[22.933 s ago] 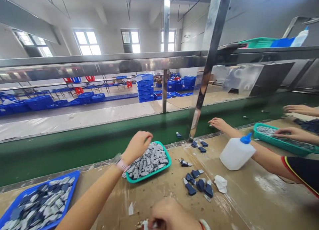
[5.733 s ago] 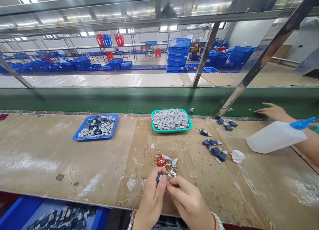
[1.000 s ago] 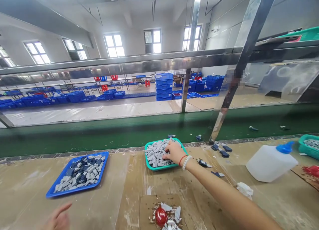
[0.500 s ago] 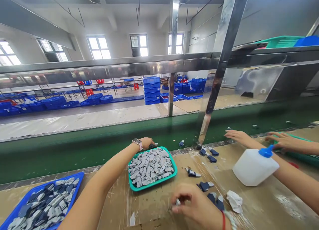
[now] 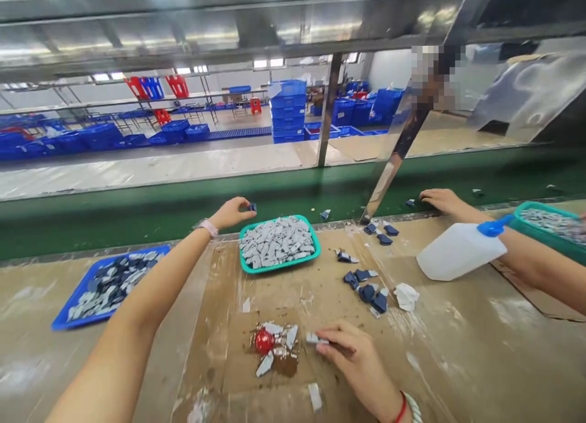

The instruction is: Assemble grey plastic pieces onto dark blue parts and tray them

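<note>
Dark-blue piece [image 5: 253,208] pinched in left hand [image 5: 230,213]; grey piece [image 5: 312,338] gripped in right hand [image 5: 359,361].

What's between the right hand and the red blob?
Head view: the light grey piece pinched by the right hand, then bare cardboard, then loose grey flakes beside the red blob.

Readable text: none | Most label-like: a pale flat patch [image 5: 275,90] at the top of the tall stack of blue, rectangular plastic crates [image 5: 288,115] | Place: well beyond the left hand's grip [image 5: 229,213], slightly to its right | Legibility: too small and blurred to tell whether it bears print
</note>
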{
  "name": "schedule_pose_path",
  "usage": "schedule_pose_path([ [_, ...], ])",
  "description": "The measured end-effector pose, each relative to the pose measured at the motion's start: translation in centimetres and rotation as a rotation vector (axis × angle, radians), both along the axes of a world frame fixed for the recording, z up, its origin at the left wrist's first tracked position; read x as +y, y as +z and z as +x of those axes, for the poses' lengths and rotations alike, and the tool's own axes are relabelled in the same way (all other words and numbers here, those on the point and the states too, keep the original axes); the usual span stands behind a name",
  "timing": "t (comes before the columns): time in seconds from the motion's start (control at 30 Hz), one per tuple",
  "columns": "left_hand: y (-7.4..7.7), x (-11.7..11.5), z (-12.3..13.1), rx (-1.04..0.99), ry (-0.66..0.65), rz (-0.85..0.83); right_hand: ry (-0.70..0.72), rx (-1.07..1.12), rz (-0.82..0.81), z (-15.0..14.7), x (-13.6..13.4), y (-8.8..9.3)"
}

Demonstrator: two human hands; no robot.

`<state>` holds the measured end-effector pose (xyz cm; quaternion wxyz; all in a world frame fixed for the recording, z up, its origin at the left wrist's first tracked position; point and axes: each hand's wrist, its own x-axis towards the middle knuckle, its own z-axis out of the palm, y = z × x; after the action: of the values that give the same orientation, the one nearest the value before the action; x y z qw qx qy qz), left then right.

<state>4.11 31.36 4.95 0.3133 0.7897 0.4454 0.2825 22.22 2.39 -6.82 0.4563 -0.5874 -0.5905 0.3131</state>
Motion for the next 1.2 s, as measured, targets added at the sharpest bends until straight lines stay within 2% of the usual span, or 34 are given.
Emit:
schedule_pose_path([
  [0.1,0.5,-2.6,-5.5,-0.059,0.034,-0.053,0.068,-0.086,0.024,-1.8,-0.7,-0.4],
  [0.17,0.3,-5.8,-9.5,-0.157,0.039,-0.110,0.108,-0.155,0.082,-2.7,-1.1,-1.0],
  [0.23,-0.7,-10.1,-13.3,-0.287,0.063,-0.204,0.137,-0.240,0.163,-3.5,-1.5,-1.7],
  [0.33,-3.3,-17.9,-17.2,-0.407,0.182,-0.344,0.162,-0.415,0.259,-4.5,-2.1,-2.6],
  [0.4,-5.4,-22.7,-18.3,-0.451,0.283,-0.417,0.183,-0.522,0.286,-4.8,-2.5,-2.9],
  [0.47,-7.4,-26.5,-18.3,-0.516,0.402,-0.503,0.214,-0.582,0.296,-4.9,-2.8,-2.9],
  [0.57,-9.7,-30.1,-16.7,-0.676,0.534,-0.637,0.223,-0.557,0.290,-4.8,-3.0,-2.7],
  [0.63,-10.5,-31.2,-15.1,-0.769,0.525,-0.686,0.208,-0.434,0.244,-4.5,-2.8,-2.5],
  [0.7,-11.0,-31.4,-13.4,-0.807,0.477,-0.708,0.177,-0.228,0.131,-4.2,-2.6,-2.3],
  [0.83,-11.2,-30.5,-9.8,-0.641,0.315,-0.676,0.096,0.251,-0.162,-4.0,-2.1,-1.3],
  [0.9,-10.8,-29.8,-8.0,-0.525,0.198,-0.605,0.080,0.443,-0.223,-4.1,-2.1,-0.4],
  [1.0,-9.8,-29.3,-5.5,-0.461,0.067,-0.527,0.041,0.511,-0.104,-4.6,-2.5,1.2],
  [1.1,-8.6,-29.2,-3.7,-0.489,-0.014,-0.516,0.003,0.325,0.126,-5.1,-2.9,2.9],
  [1.2,-7.9,-29.4,-2.9,-0.486,-0.041,-0.488,0.021,0.108,0.302,-5.3,-3.1,4.0],
])
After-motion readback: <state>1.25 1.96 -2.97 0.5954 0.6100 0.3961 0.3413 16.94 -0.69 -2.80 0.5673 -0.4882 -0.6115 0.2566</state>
